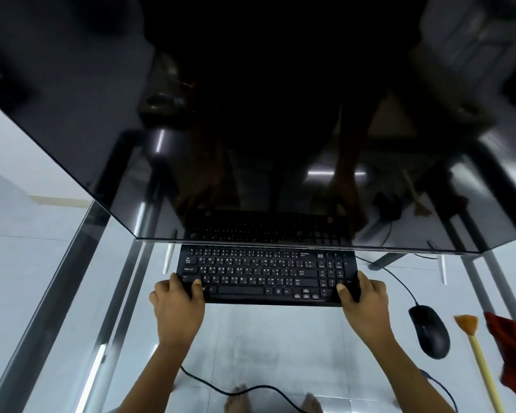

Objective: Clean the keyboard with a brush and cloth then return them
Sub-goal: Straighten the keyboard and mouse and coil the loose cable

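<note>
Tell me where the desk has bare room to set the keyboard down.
Free: the glass between keyboard and near edge, between both forearms; also left of the left hand. Crowded: right of the right hand, with mouse, brush, red cloth.

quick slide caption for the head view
Both hands, left hand and right hand, grip the keyboard; brush and cloth lie unused.
</note>
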The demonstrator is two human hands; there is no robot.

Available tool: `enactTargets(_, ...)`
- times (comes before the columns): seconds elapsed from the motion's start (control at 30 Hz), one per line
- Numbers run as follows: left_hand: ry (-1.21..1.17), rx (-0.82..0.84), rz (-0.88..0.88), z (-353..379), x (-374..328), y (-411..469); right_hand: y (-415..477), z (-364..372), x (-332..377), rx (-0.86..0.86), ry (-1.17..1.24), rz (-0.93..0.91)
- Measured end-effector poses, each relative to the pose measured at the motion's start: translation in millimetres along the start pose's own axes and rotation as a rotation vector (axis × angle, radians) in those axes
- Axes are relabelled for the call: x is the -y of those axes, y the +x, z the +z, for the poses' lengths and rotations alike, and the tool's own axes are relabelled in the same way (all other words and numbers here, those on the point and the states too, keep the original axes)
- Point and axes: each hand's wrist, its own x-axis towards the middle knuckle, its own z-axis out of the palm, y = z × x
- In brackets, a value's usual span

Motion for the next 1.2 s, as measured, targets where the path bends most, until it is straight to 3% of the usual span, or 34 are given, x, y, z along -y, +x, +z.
enactTargets(0.2, 0.097, 0.101, 0.098, -3, -2, 14, 12, 0, -1, 0.131, 0.047, -0.042)
enactTargets(0.53, 0.081, 0.048, 0.142, 0, 1, 15, 16, 6, -2, 0.059, 0.040, -0.090)
enactTargets(0.87, 0.128, 0.055, 0.183, -2, 0, 15, 20, 6, -2, 0.091, 0.036, -0.088)
enactTargets(0.97, 0.187, 0.030, 0.221, 2, 4, 9, 12, -8, -6, 0.078, -0.051, -0.082)
enactTargets(1.1, 0.196, -0.027, 0.217, 15, -3, -13, -12, -52, -37, -0.131, -0.339, -0.074)
enactTargets(1.2, 0.203, 0.008, 0.250, 31, -13, -32, -32, -82, -70, -0.171, -0.472, -0.003)
